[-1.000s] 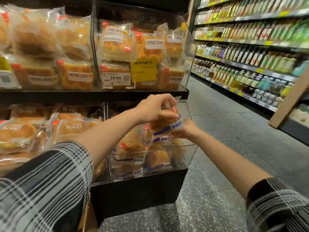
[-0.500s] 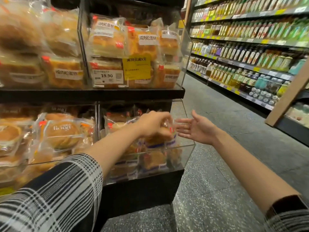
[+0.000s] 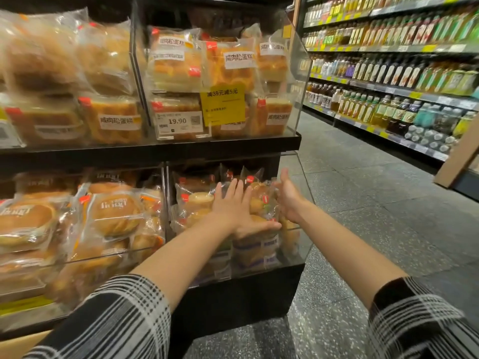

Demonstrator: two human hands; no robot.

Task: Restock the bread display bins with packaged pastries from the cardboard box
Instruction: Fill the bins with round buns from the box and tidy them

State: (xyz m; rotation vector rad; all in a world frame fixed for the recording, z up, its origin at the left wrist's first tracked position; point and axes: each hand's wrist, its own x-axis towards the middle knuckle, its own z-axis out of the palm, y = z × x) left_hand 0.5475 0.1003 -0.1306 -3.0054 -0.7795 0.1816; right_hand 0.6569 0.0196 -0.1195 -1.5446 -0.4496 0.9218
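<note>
The lower right clear bin (image 3: 298, 244) holds several packaged pastries (image 3: 197, 203) in clear wrappers with red tags. My left hand (image 3: 233, 203) lies flat on top of the pile, fingers straight and spread, its thumb over a round bun pack (image 3: 256, 242) at the front. My right hand (image 3: 287, 193) is open at the pile's right side, fingers extended toward the back of the bin, palm facing the packs. The cardboard box shows only as a brown corner (image 3: 23, 343) at the bottom left.
A neighbouring bin (image 3: 85, 257) on the left holds round buns. The upper shelf (image 3: 181, 149) carries cake packs, a 19.90 price tag (image 3: 178, 121) and a yellow sign (image 3: 223, 104). An aisle of grey floor (image 3: 375, 229) runs right, past bottle shelves (image 3: 388, 81).
My left hand let go of the pastry pack it was lowering and now lies flat on the pile. My right hand moved in from beside the bin to the pile's right side.
</note>
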